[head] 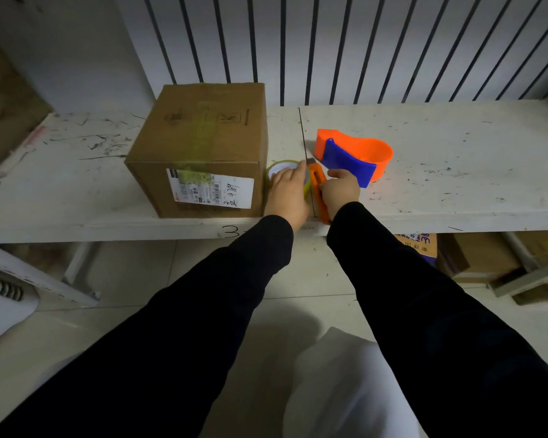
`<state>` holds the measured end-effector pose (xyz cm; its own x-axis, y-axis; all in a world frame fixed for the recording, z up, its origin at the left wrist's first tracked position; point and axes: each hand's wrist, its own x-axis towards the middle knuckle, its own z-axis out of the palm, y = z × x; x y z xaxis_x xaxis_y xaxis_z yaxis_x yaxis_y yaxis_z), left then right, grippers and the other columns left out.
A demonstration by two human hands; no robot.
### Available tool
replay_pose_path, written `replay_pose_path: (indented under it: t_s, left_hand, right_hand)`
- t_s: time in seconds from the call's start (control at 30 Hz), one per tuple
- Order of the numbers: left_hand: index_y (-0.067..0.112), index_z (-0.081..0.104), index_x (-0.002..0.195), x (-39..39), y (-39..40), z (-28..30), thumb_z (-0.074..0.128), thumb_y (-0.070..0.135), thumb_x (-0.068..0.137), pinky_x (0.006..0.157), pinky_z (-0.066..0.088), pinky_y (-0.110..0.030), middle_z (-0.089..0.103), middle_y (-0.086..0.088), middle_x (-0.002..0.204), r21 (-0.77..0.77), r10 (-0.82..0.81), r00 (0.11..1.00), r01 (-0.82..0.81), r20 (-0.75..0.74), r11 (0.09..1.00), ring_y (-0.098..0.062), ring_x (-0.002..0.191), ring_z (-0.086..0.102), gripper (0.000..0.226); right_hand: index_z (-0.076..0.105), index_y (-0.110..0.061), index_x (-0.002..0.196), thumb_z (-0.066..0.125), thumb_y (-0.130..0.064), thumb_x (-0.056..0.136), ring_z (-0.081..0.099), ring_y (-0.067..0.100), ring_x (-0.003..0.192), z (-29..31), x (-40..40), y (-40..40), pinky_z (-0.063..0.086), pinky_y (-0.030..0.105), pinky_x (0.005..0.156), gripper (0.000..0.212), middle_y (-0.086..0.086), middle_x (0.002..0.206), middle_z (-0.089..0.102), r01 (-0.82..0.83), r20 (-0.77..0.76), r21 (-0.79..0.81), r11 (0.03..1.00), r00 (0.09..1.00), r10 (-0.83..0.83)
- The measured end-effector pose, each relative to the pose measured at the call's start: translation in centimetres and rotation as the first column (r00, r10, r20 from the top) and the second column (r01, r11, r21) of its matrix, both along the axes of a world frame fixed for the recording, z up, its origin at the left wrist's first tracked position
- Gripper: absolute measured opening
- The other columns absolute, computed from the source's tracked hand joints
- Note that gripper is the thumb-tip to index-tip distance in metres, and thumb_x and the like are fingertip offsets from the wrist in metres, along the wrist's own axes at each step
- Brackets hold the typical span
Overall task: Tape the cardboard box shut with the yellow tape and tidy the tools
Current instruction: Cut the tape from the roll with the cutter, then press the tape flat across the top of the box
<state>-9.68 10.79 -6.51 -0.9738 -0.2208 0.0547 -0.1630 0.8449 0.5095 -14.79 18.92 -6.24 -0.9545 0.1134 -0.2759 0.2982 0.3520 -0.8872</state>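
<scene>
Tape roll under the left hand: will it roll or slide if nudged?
The yellow tape roll seems to lie flat on the white table, so it would probably slide, not roll. It looks like a hollow ring, likely light. The left hand resting on top should steady it.

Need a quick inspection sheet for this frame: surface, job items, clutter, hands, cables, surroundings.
Surface: white bench, scuffed, dark marks, seam beside the knife.
Box: closed, yellow-green tape along its top, shipping label on the front.
Tape roll: right of the box, under the left hand.
Knife: orange, blade out, in the right hand.
Dispenser: orange and blue, on the bench behind the right hand.
Clutter: nothing seen.
Left hand: resting on the roll.
Right hand: gripping the knife.
Cables: nothing seen.
Surroundings: slatted wall behind, cartons under the bench, tiled floor.
</scene>
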Motion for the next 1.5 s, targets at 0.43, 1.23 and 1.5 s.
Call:
replay_pose_path:
  t_s: [0.43, 1.23, 1.5]
  left_hand:
    - [0.01, 0.048, 0.135, 4.2, -0.2, 4.2, 0.038, -0.006, 0.092, 0.107, 0.039, -0.033, 0.05, -0.012, 0.138, 0.15, -0.008, 0.975, 0.042, -0.222, 0.988, -0.026, 0.126, 0.049, 0.047]
    - [0.029, 0.045, 0.137, 9.0, -14.2, 4.6, 0.027, 0.032, 0.1, 0.117, 0.003, -0.05, 0.039, -0.002, 0.15, -0.217, 0.285, 0.909, -0.358, -0.306, 0.908, -0.026, 0.146, 0.017, 0.041]
    - [0.03, 0.047, 0.135, 8.8, -15.3, 3.0, 0.026, 0.036, 0.099, 0.111, 0.022, -0.045, 0.038, -0.007, 0.149, -0.203, 0.272, 0.908, -0.346, -0.319, 0.916, -0.03, 0.142, 0.024, 0.042]
  right_hand:
    - [0.054, -0.007, 0.128, 0.038, 0.0, 0.092, 0.053, 0.028, 0.123, 3.6, 4.4, -1.2, 0.043, 0.039, 0.106, 0.041, 0.013, 0.133, 0.057, -0.092, -0.154, -0.045, 0.995, 0.985, 0.084]
    - [0.034, -0.018, 0.144, 0.024, -0.046, 0.099, 0.017, 0.025, 0.147, 5.1, 8.8, -12.2, 0.007, 0.045, 0.119, 0.054, 0.003, 0.153, 0.036, -0.208, -0.36, 0.789, 0.578, 0.606, 0.71]
    - [0.042, -0.02, 0.139, 0.029, -0.05, 0.096, 0.031, 0.032, 0.139, 3.7, 8.7, -13.2, 0.016, 0.05, 0.114, 0.054, 0.005, 0.148, 0.043, -0.091, -0.369, 0.838, 0.538, 0.632, 0.682]
